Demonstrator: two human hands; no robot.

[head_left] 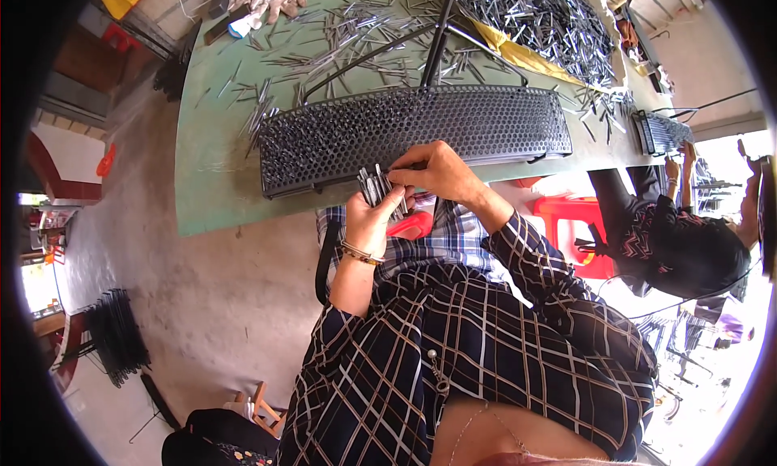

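My left hand (369, 225) is closed round a bundle of thin metal strips (372, 182), their ends poking up past the fingers. My right hand (442, 174) is at the bundle's right side, thumb and forefinger pinched together; whatever lies between the fingertips is too small to make out. Just beyond both hands a long black perforated metal panel (421, 126), full of round holes, leans on a wire stand (437, 49) on the table. Its left part is crowded with strip ends, while the right part shows mostly bare holes.
Loose metal strips (356, 29) lie scattered over the green table (212, 162). A big heap of strips (542, 21) rests on yellow sheeting at the back right, work gloves (275, 3) at the back left. On the right a co-worker (680, 247) works at another panel (662, 132), near a red stool (576, 223).
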